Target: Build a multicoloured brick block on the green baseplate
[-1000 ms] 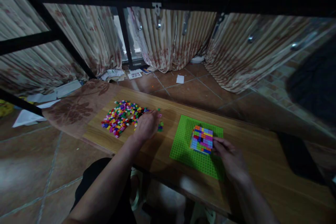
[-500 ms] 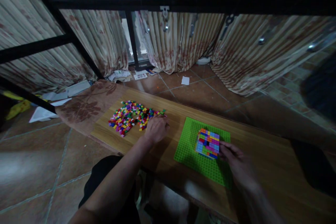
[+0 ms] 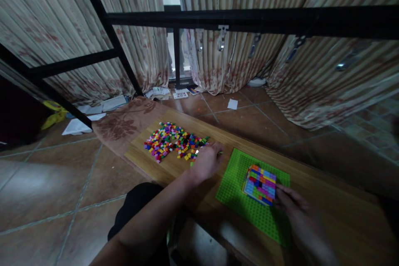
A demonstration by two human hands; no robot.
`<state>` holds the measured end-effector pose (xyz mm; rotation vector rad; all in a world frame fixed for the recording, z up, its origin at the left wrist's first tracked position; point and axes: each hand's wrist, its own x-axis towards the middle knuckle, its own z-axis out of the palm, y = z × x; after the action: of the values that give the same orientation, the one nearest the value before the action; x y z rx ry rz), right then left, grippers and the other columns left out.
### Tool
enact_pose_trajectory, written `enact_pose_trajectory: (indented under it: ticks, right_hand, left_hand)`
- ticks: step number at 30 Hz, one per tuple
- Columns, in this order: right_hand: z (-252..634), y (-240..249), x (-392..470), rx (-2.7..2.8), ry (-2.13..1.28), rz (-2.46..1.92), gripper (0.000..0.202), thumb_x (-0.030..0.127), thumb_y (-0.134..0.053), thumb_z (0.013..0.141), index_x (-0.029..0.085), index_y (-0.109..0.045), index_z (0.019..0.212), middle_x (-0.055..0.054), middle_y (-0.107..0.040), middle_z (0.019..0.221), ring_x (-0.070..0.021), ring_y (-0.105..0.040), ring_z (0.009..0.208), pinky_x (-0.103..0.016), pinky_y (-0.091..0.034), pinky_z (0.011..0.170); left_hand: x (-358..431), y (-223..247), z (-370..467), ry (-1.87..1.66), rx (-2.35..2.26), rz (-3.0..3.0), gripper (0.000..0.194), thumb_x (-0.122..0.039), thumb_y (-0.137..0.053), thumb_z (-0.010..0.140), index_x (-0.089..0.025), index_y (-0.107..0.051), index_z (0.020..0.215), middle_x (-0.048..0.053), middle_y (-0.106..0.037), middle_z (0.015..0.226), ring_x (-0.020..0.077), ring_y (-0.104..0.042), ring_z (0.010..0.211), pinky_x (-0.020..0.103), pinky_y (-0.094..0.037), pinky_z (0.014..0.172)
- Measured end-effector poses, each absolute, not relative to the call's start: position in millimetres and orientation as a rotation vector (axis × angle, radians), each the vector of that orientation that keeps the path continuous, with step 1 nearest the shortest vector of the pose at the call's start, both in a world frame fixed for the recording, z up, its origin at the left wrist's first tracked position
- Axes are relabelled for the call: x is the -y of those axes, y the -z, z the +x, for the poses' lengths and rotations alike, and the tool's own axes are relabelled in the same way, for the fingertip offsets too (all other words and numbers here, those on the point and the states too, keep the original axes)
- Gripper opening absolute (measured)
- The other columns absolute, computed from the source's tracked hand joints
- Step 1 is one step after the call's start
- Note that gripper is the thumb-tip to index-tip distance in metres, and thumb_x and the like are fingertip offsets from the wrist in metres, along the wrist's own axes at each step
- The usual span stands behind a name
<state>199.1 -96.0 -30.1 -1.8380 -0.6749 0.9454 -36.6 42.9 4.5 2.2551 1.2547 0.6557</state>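
Observation:
My left hand (image 3: pixel 208 161) is at the right edge of a pile of small coloured toy bricks (image 3: pixel 166 137). Its fingers are pinched together, with a small toy brick barely showing at the tips. On a green studded baseplate (image 3: pixel 232 174) rests a squarish block of many-coloured bricks (image 3: pixel 260 185), patterned on top with a dark spot near its middle. My right hand (image 3: pixel 294 205) grips the block's right edge between thumb and fingers. Its lower part is blurred.
The narrow wooden table (image 3: pixel 146 168) stands beside a brown patterned rug (image 3: pixel 124 122). Behind it run a black metal frame (image 3: pixel 199 20) and striped curtains (image 3: pixel 218 66). Papers (image 3: pixel 232 104) and a yellow item (image 3: pixel 52 116) lie on the tiled floor.
The camera view has turned, so the table and bricks appear further right and lower. My left hand has drawn slightly away from the pile towards the baseplate. My right hand stays at the block.

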Motion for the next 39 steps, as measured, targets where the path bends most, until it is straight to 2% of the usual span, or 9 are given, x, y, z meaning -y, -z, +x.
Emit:
enact_pose_trajectory:
  ticks: [3, 6, 11, 20, 25, 30, 39]
  right_hand:
    - [199, 33, 97, 0.662, -0.969, -1.796, 0.044, 0.054, -0.072, 0.065, 0.023, -0.072, 0.095, -0.003, -0.074, 0.088, -0.0204, -0.067, 0.076, -0.031, -0.052, 0.07]
    - [197, 30, 96, 0.64, -0.961, -1.771, 0.043, 0.055, -0.073, 0.063, 0.023, -0.072, 0.093, -0.003, -0.074, 0.085, -0.0194, -0.065, 0.074, -0.031, -0.051, 0.068]
    - [191, 27, 92, 0.633, -0.938, -1.698, 0.043, 0.055, -0.074, 0.063, 0.02, -0.072, 0.089, -0.004, -0.072, 0.078, -0.0174, -0.062, 0.067, -0.029, -0.048, 0.061]
    - [188, 26, 90, 0.607, -0.94, -1.64, 0.043, 0.054, -0.076, 0.062, 0.019, -0.072, 0.087, -0.003, -0.07, 0.075, -0.0144, -0.059, 0.063, -0.027, -0.046, 0.059]
    - [188, 26, 89, 0.634, -0.922, -1.647, 0.044, 0.055, -0.075, 0.063, 0.018, -0.072, 0.088, -0.004, -0.07, 0.075, -0.0142, -0.058, 0.063, -0.027, -0.046, 0.058]
    - [188, 26, 89, 0.646, -0.914, -1.644, 0.042, 0.055, -0.074, 0.063, 0.019, -0.072, 0.086, -0.003, -0.069, 0.073, -0.0138, -0.057, 0.062, -0.026, -0.045, 0.058]
    - [188, 25, 89, 0.619, -0.912, -1.656, 0.043, 0.055, -0.074, 0.063, 0.019, -0.071, 0.086, -0.003, -0.069, 0.072, -0.0141, -0.058, 0.062, -0.027, -0.045, 0.059]
  left_hand:
    - [-35, 2, -27, -0.8, -0.964, 2.068, 0.016, -0.009, -0.053, 0.08, -0.016, -0.065, 0.088, 0.003, -0.067, 0.084, 0.0136, -0.062, 0.075, 0.023, -0.049, 0.07]
    - [-25, 6, -20, -0.799, -0.797, 1.952, 0.018, -0.012, -0.055, 0.082, -0.016, -0.069, 0.092, 0.003, -0.067, 0.086, 0.0133, -0.062, 0.075, 0.023, -0.05, 0.069]
    - [-18, -3, -16, -0.759, -0.675, 1.987, 0.02, -0.017, -0.051, 0.089, -0.018, -0.07, 0.097, 0.005, -0.068, 0.095, 0.015, -0.063, 0.09, 0.027, -0.05, 0.08]
    - [-8, -1, -6, -0.632, -0.594, 2.315, 0.023, -0.014, -0.051, 0.089, -0.019, -0.058, 0.111, 0.004, -0.067, 0.103, 0.0158, -0.063, 0.096, 0.029, -0.051, 0.085]
    - [-7, 2, -3, -0.618, -0.553, 2.428, 0.018, -0.019, -0.046, 0.093, -0.019, -0.061, 0.104, 0.004, -0.065, 0.098, 0.0149, -0.063, 0.09, 0.028, -0.051, 0.081]
    - [-8, 1, 1, -0.662, -0.479, 2.458, 0.024, -0.021, -0.041, 0.096, -0.019, -0.065, 0.096, 0.005, -0.064, 0.098, 0.013, -0.062, 0.087, 0.025, -0.05, 0.079]
    - [-4, 10, 6, -0.74, -0.581, 2.383, 0.022, -0.023, -0.046, 0.094, -0.02, -0.068, 0.096, 0.005, -0.064, 0.098, 0.0134, -0.062, 0.088, 0.026, -0.05, 0.079]
